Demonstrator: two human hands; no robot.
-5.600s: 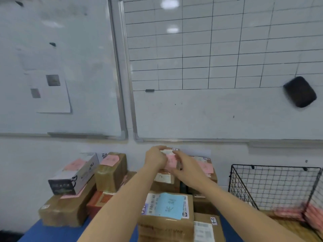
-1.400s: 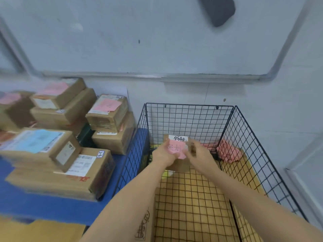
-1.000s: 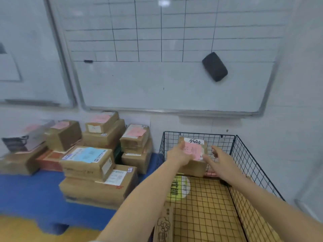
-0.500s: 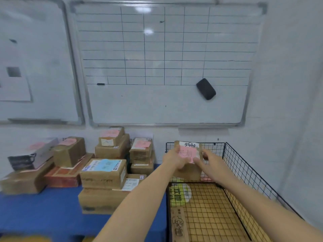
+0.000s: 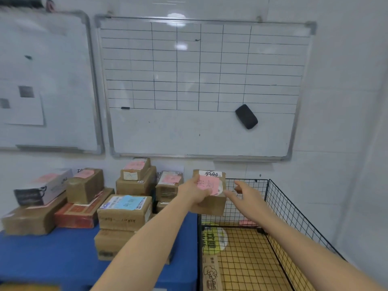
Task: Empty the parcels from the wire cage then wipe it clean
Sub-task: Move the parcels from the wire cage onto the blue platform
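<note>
My left hand (image 5: 194, 192) grips a brown cardboard parcel (image 5: 212, 203) with a pink note and a white label, held in the air above the left rim of the black wire cage (image 5: 281, 208). My right hand (image 5: 244, 193) is just right of the parcel, fingers spread and off the box. The cage stands at the lower right with a yellow mat and flat cardboard under its floor. Something pink (image 5: 247, 222) lies at its back; I cannot tell what it is.
A blue platform (image 5: 52, 255) at the left carries several stacked cardboard parcels (image 5: 126, 213) with pink and blue notes. Two whiteboards hang on the wall behind; a black eraser (image 5: 246, 116) sticks to the gridded one. White wall runs along the cage's right side.
The parcel has come up out of the cage and moved left toward the stack. My right hand has let go of it and now hovers beside it.
</note>
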